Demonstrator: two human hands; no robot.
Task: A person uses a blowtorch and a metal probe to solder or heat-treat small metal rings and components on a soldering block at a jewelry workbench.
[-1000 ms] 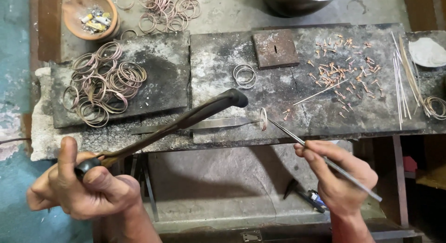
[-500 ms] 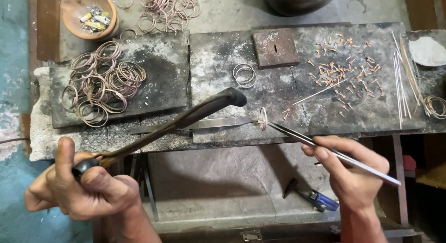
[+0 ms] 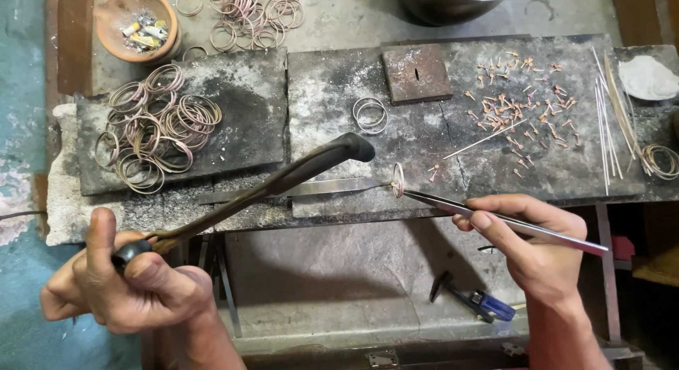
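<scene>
My left hand [image 3: 131, 285] grips the handle of a long dark torch [image 3: 283, 179] whose bent nozzle points toward the bench middle. My right hand [image 3: 530, 243] holds long steel tweezers [image 3: 495, 218] whose tips touch a small copper ring [image 3: 398, 180] standing upright on the dark slab [image 3: 424, 140]. A second flat steel tweezer [image 3: 325, 188] lies on the slab and clamps the ring from the left. Small copper pins [image 3: 520, 112] are scattered on the right of the slab.
A pile of copper rings [image 3: 152, 133] lies on the left slab, more rings [image 3: 254, 13] behind it. A clay bowl [image 3: 138, 23] sits at the back left, a rusty square plate [image 3: 416, 73] at the centre back, thin wires [image 3: 612, 119] at right. A blue-handled tool [image 3: 474, 299] lies below.
My right hand has shifted to the right and slightly up, with the tweezer tips staying at the small ring. The torch and left hand have hardly moved.
</scene>
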